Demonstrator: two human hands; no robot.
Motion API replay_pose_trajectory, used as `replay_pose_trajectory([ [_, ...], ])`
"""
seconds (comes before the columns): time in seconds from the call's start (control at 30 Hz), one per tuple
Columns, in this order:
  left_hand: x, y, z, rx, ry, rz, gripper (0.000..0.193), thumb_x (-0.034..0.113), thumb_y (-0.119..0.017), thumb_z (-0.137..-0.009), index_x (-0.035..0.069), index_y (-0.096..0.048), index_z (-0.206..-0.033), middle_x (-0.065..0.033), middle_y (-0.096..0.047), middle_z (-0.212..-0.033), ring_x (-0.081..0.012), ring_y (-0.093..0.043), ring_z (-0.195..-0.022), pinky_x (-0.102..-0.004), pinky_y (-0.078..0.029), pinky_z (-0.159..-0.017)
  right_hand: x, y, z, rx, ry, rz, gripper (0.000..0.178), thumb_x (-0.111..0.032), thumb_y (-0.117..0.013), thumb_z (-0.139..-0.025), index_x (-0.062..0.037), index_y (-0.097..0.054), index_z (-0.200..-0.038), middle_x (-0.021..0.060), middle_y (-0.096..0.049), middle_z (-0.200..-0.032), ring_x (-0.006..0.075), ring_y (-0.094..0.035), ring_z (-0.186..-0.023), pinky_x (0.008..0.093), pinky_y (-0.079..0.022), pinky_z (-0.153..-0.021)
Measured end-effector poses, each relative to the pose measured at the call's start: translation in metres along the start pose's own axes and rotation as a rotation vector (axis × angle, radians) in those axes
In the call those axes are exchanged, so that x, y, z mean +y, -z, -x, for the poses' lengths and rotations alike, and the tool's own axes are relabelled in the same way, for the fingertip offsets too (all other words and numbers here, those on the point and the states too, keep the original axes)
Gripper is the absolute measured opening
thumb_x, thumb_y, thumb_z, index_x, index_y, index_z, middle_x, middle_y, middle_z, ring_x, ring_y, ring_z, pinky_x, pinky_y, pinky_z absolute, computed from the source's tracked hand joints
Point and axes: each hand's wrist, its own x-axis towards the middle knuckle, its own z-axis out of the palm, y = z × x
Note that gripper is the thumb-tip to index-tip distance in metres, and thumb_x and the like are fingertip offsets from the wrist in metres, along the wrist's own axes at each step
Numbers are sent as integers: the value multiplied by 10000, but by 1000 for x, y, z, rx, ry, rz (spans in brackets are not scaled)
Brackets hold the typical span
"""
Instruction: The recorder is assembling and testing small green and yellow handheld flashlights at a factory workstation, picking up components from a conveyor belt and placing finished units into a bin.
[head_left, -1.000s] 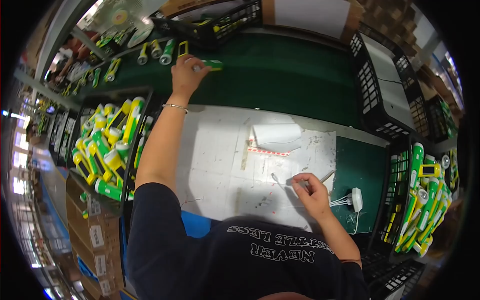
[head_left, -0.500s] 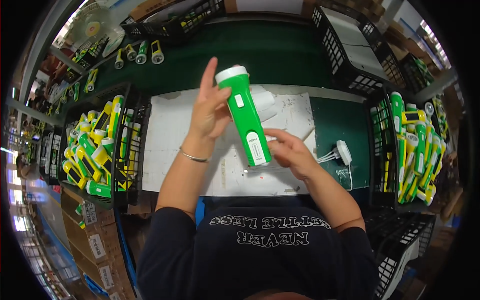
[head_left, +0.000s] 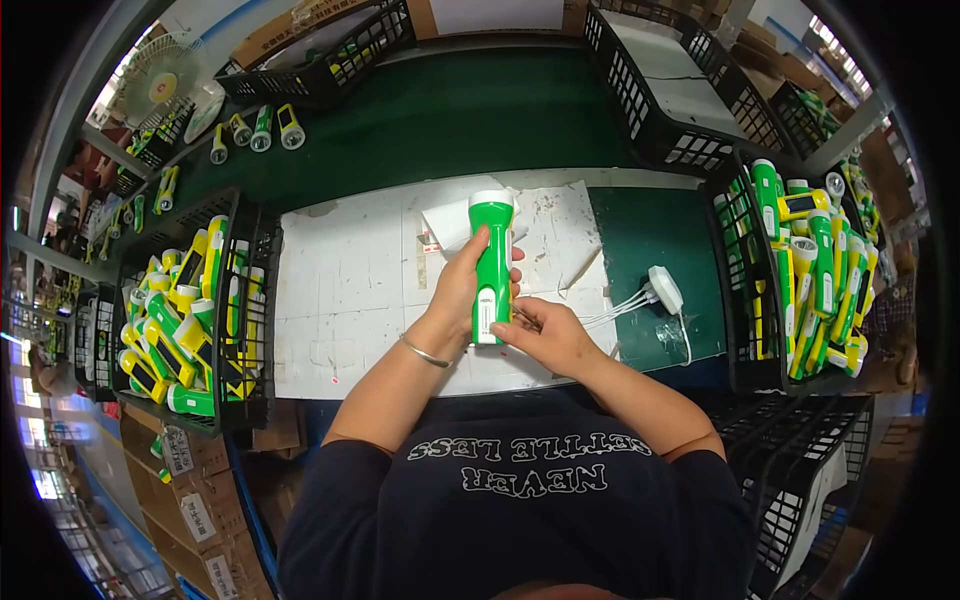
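Observation:
A green flashlight point(head_left: 493, 262) with a white head ring and a pale tail piece stands out over the white work board, its head pointing away from me. My left hand point(head_left: 459, 292) is wrapped round its body, thumb along the left side and fingertips showing on the right. At the tail end my right hand point(head_left: 553, 340) pinches the flashlight, thumb on its pale label area; the other fingers are curled and partly hidden behind it. Beyond the flashlight, a piece of white paper point(head_left: 448, 222) lies on the board.
Black crates of green and yellow flashlights stand at left point(head_left: 262, 330) and right point(head_left: 742, 340). A white plug adapter with cables point(head_left: 664, 288) lies on the green mat. Several flashlights point(head_left: 262, 130) lie at the far left; another black crate point(head_left: 650, 120) sits at the back right.
The flashlight has turned more upright in view and come lower. My left hand has closed round its body from an upper hold with a raised finger; my right thumb now presses on its tail.

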Motion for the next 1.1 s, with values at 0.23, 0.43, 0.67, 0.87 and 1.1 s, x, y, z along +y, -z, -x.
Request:
replay_pose_trajectory([
  [0.23, -2, 4, -2, 19, 43, -10, 432, 438, -450, -916, 29, -487, -1048, -88, -541, -882, -153, -538, -669, -297, -499, -536, 3, 14, 4, 41, 18, 42, 297, -274, -579, -874, 7, -588, -972, 42, -604, -764, 78, -540, -701, 233, -440, -652],
  [0.43, -1, 2, -1, 8, 30, -10, 431, 426, -431, -927, 13, -484, -1039, -88, -536, -864, -155, -538, -654, -297, -503, -538, -3, 28, 4, 122, 184, 193, 235, -234, -484, -907, -8, -545, -888, 68, -574, -741, 128, -531, -675, 263, -431, -660],
  [0.67, -17, -11, 13, -129, -18, -105, 441, 372, -429, -937, 4, -436, -1180, -153, -559, -1073, -226, -574, -929, -333, -517, -736, 9, 9, 6, -114, -146, -210, 350, -216, -694, -794, 10, -552, -1020, 26, -597, -880, 71, -538, -779, 224, -447, -685],
  [0.87, 0, -5, 36, -455, -254, -617, 563, 217, -659, -790, -25, -424, -1241, -148, -542, -1198, -233, -535, -1088, -359, -434, -936, 2, 16, 18, 10, -37, 170, 465, -206, -726, -724, 16, -537, -1087, 89, -629, -930, 138, -600, -849, 273, -474, -751],
  [1.1, 8, -11, 48, -438, -258, -667, 544, 157, -675, -734, -18, -466, -1205, -111, -567, -1132, -190, -542, -1040, -326, -428, -915, -12, 16, 23, -57, 28, 277, 448, -228, -715, -718, -14, -552, -1076, 116, -638, -944, 177, -615, -832, 293, -476, -756],
])
